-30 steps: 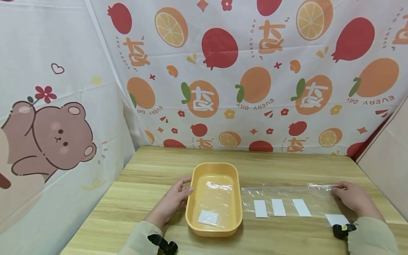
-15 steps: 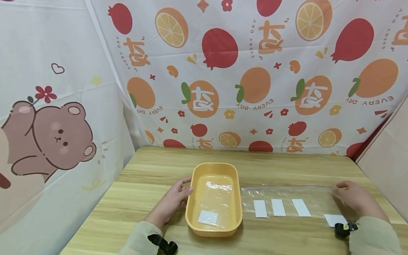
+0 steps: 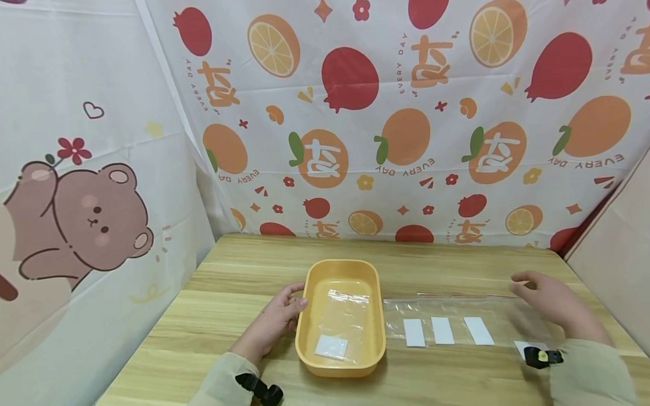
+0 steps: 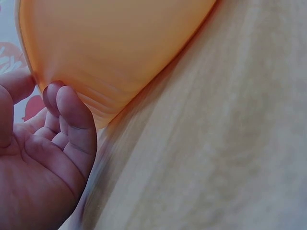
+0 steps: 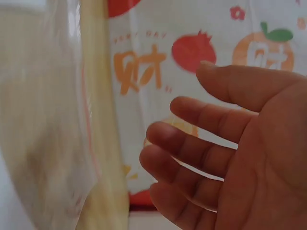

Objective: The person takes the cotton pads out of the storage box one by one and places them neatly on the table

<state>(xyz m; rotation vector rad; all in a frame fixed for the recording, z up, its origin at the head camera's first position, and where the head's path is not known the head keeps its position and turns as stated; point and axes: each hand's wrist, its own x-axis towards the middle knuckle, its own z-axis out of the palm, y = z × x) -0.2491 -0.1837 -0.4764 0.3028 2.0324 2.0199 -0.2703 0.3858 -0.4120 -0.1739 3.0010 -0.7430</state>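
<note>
A yellow plastic tray [image 3: 304, 353] stands mid-table in the head view. My left hand [image 3: 277, 317] holds its left side, thumb over the rim and fingers against the outer wall [image 4: 115, 52]. Inside the tray lies a clear zip bag [image 3: 344, 316] with a white label at its lower end. To the right, several similar zip bags [image 3: 458, 309] overlap in a row, each with a white label. Above the rightmost bag hovers my right hand [image 3: 551, 299], holding nothing; its fingers are spread and slightly bent in the right wrist view. My right wrist partly hides the last label [image 3: 523, 346].
The wooden table [image 3: 241, 265] extends to a patterned cloth [image 3: 357, 214] at the back. A cloth with a bear print [image 3: 100, 217] hangs on the left. Black wrist cameras sit on both cuffs.
My right hand has come off the end of the bag row, rising and shifting slightly left. My left hand and the tray have stayed in place.
</note>
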